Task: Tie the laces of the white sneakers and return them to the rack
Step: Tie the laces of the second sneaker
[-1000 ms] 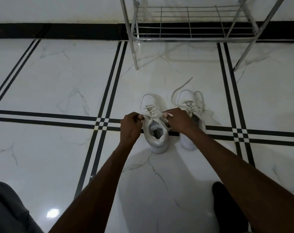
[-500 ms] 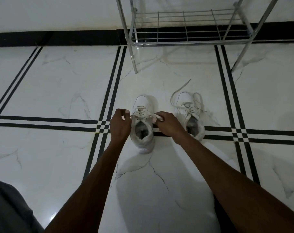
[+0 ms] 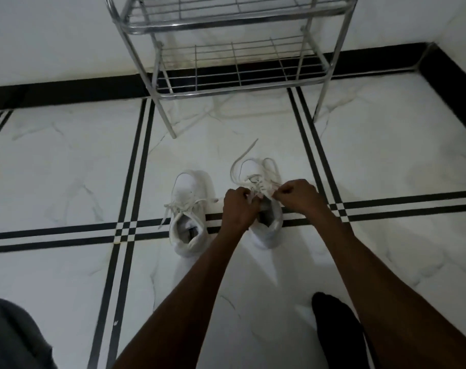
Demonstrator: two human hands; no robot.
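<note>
Two white sneakers stood side by side on the marble floor (image 3: 66,169), toes pointing to twelve o'clock toward the metal rack (image 3: 234,59), which stood against the wall at the top of the view with both wire shelves showing nothing on them. The left sneaker (image 3: 190,211) sat free of the hands, its lace drawn across the tongue in what looked like a bow, with one end trailing out toward eight o'clock. The right sneaker (image 3: 266,209) was the one being worked.

The left hand (image 3: 238,206) was closed at the nine o'clock side of that shoe's throat and the right hand (image 3: 297,195) at the three o'clock side, each pinching a strand of the lace (image 3: 239,161); a slack loop of it curled past the toe toward eleven o'clock. Whether a first knot already sat between the hands could not be told.

The lace looked flat, soft and limp, so it would likely hold no shape unless kept under tension, and was best pinched close to the eyelets. The shoes seemed light, with soft collars and firmer soles; for carrying to the rack, the heel collar or a pinch at the tongue would probably serve, one shoe per hand.
</note>
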